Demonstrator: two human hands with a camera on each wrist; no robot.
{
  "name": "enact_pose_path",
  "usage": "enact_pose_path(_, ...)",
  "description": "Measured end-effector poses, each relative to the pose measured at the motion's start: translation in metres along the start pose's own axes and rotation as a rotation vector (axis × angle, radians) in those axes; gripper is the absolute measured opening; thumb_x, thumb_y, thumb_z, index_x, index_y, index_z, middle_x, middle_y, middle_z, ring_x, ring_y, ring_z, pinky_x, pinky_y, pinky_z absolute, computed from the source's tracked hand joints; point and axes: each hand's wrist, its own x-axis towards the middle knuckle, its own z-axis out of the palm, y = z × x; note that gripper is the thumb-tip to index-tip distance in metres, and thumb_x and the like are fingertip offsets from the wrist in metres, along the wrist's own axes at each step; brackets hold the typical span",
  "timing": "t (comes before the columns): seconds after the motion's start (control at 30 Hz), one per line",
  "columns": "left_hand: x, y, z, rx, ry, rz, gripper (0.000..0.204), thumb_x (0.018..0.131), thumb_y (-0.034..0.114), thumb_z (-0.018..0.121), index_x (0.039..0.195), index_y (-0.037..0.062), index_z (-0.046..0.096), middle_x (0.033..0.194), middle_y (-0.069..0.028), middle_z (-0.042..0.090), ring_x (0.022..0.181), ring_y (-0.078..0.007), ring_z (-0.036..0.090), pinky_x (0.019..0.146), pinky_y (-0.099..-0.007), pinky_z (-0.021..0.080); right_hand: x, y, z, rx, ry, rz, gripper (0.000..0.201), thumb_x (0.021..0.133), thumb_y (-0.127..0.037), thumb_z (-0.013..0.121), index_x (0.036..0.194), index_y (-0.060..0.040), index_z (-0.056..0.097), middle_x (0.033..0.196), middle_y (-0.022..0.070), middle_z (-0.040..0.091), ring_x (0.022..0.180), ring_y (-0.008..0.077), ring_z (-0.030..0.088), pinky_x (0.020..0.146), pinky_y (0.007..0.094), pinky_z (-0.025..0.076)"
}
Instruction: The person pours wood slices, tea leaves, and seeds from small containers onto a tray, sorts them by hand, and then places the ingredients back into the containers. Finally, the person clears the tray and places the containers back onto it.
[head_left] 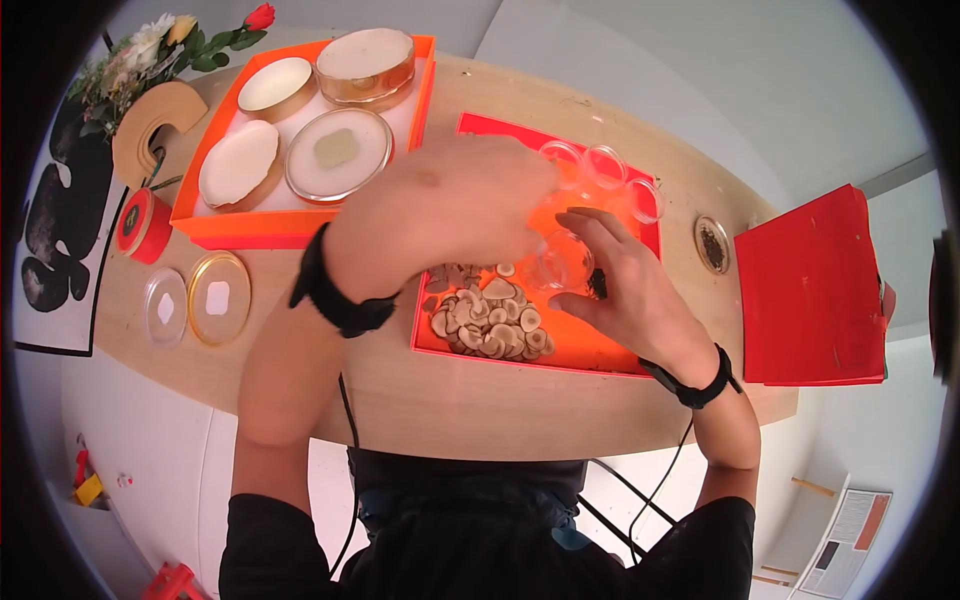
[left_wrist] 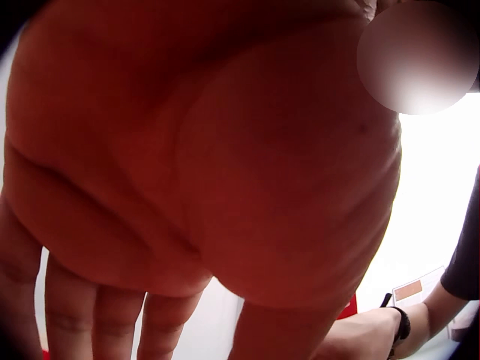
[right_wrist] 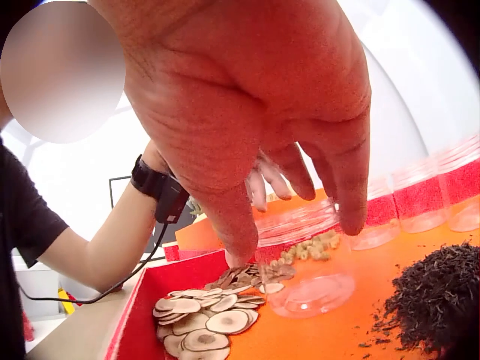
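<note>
My right hand [head_left: 640,295] holds a clear plastic jar [head_left: 562,262] upright in a red-rimmed tray [head_left: 590,352] with an orange floor. Thumb and fingers lie on opposite sides of the jar in the right wrist view. My left hand [head_left: 470,195], blurred in the head view, reaches across the tray close to the jar, its fingers [left_wrist: 71,315] extended. Pale round dried slices [right_wrist: 206,322] are heaped at the tray's near left. Beside them lie brown flakes [right_wrist: 236,277] and beige chunks [right_wrist: 311,247]. A dark pile of dried shreds [right_wrist: 439,296] is to the jar's right.
More clear jars [head_left: 604,165] line the tray's far side. An orange box [head_left: 210,228] of round containers stands left, beside two shallow lids [head_left: 218,330]. At right are a small dish [head_left: 712,245] and a red folder-like box [head_left: 810,300]. Flowers [head_left: 150,50] stand far left.
</note>
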Motion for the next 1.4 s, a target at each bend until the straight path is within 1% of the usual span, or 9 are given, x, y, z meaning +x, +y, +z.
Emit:
enact_pose_path(0.2, 0.016, 0.015, 0.031, -0.139, -0.029, 0.193, 0.054, 0.094, 0.034, 0.082, 0.136, 0.0033, 0.07, 0.125, -0.0181, 0.075, 0.12, -0.0374, 0.071, 0.105, -0.0496, 0.056, -0.02, 0.002, 0.009, -0.107, 0.155, -0.099, 0.074, 0.087, -0.01, 0.092, 0.151, 0.0018, 0.058, 0.156, 0.0236, 0.056, 0.121, 0.0443, 0.071, 0.098, 0.0498, 0.06)
enact_pose_path(0.27, 0.018, 0.018, 0.027, -0.103, -0.095, 0.159, 0.054, 0.094, 0.035, 0.082, 0.136, 0.0029, 0.07, 0.125, -0.0179, 0.075, 0.122, -0.0372, 0.07, 0.106, -0.0495, 0.055, -0.029, -0.004, 0.01, -0.234, 0.321, -0.098, 0.06, 0.087, -0.008, 0.09, 0.141, 0.0018, 0.065, 0.142, 0.023, 0.064, 0.114, 0.0428, 0.072, 0.094, 0.048, 0.06)
enact_pose_path(0.33, 0.016, 0.008, 0.035, -0.069, -0.163, 0.131, 0.055, 0.094, 0.035, 0.082, 0.136, 0.0026, 0.07, 0.125, -0.0177, 0.075, 0.124, -0.0369, 0.07, 0.107, -0.0494, 0.055, -0.037, -0.003, 0.014, -0.17, 0.298, -0.083, 0.051, 0.088, -0.007, 0.089, 0.134, 0.0013, 0.068, 0.133, 0.0216, 0.067, 0.108, 0.0419, 0.072, 0.09, 0.0478, 0.06)
enact_pose_path(0.43, 0.011, -0.018, 0.055, -0.158, 0.241, 0.396, 0.059, 0.094, 0.035, 0.082, 0.141, 0.0026, 0.069, 0.129, -0.0186, 0.075, 0.127, -0.0375, 0.069, 0.109, -0.0488, 0.055, -0.046, -0.008, 0.018, -0.084, 0.23, -0.031, 0.036, 0.09, -0.007, 0.087, 0.122, 0.0004, 0.072, 0.116, 0.0189, 0.072, 0.096, 0.0408, 0.073, 0.081, 0.0481, 0.06)
enact_pose_path(0.5, 0.011, 0.003, 0.015, 0.003, 0.002, 0.008, 0.063, 0.094, 0.036, 0.081, 0.146, 0.0027, 0.068, 0.133, -0.0198, 0.075, 0.129, -0.0382, 0.068, 0.111, -0.0479, 0.054, -0.048, -0.01, 0.02, -0.06, 0.185, -0.002, 0.028, 0.092, -0.007, 0.086, 0.117, -0.0001, 0.074, 0.109, 0.0176, 0.073, 0.091, 0.0405, 0.073, 0.076, 0.0485, 0.059)
enact_pose_path(0.63, 0.004, 0.006, -0.014, 0.051, 0.017, -0.031, 0.061, 0.096, 0.034, 0.08, 0.147, 0.0017, 0.068, 0.133, -0.0208, 0.075, 0.128, -0.0395, 0.068, 0.11, -0.0475, 0.054, -0.048, -0.006, 0.025, -0.027, 0.134, -0.011, 0.017, 0.094, -0.007, 0.083, 0.108, 0.0002, 0.076, 0.097, 0.017, 0.074, 0.081, 0.04, 0.073, 0.07, 0.0487, 0.057)
enact_pose_path(0.83, -0.002, -0.007, -0.006, 0.074, 0.2, 0.072, 0.059, 0.097, 0.033, 0.079, 0.145, 0.0002, 0.067, 0.129, -0.0209, 0.076, 0.122, -0.0402, 0.07, 0.106, -0.0483, 0.055, -0.039, -0.002, 0.035, -0.061, 0.025, -0.011, 0.015, 0.096, -0.012, 0.08, 0.104, 0.0004, 0.078, 0.088, 0.0187, 0.074, 0.081, 0.0415, 0.074, 0.07, 0.0502, 0.058)
enact_pose_path(1.13, 0.0, -0.016, 0.004, 0.076, 0.231, 0.215, 0.06, 0.098, 0.035, 0.078, 0.145, 0.0008, 0.067, 0.127, -0.0211, 0.076, 0.121, -0.0406, 0.069, 0.106, -0.0476, 0.055, -0.017, 0.002, 0.05, -0.107, -0.065, 0.056, 0.023, 0.094, -0.018, 0.082, 0.099, 0.0018, 0.072, 0.082, 0.0205, 0.074, 0.082, 0.0425, 0.076, 0.073, 0.0523, 0.059)
enact_pose_path(1.4, 0.0, -0.003, 0.014, -0.01, 0.155, 0.131, 0.056, 0.097, 0.03, 0.076, 0.144, 0.0013, 0.068, 0.131, -0.0229, 0.075, 0.126, -0.0403, 0.068, 0.108, -0.0482, 0.054, -0.016, 0.004, 0.05, -0.012, -0.095, 0.062, 0.026, 0.094, -0.018, 0.082, 0.108, 0.001, 0.071, 0.084, 0.0203, 0.075, 0.084, 0.0426, 0.077, 0.074, 0.0518, 0.059)
